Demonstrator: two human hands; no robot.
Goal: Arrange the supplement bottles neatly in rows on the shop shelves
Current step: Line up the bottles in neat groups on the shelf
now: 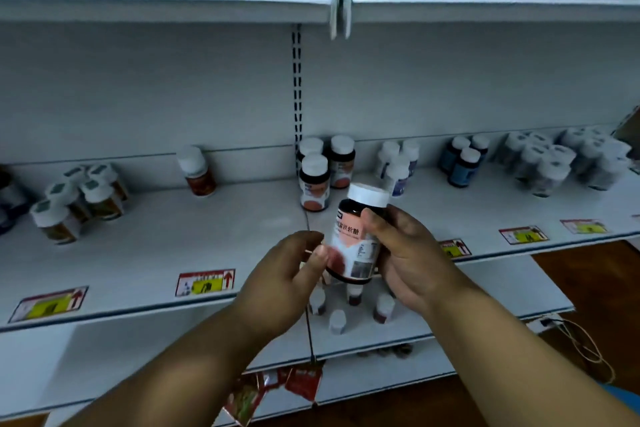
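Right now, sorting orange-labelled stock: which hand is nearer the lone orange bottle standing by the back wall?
Left. The left hand is right of and in front of the lone orange bottle; the right hand is farther right, gripping the pink-labelled bottle.

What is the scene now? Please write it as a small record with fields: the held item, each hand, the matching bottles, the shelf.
held item: dark bottle with white cap and pink label, upright, slightly tilted, in front of the shelf
right hand: grips the bottle's side, thumb on the label
left hand: thumb and fingers touch the lower label
matching bottles: three pink-label bottles stand at the shelf back, just behind the held one
shelf: white, with price tags along the front edge
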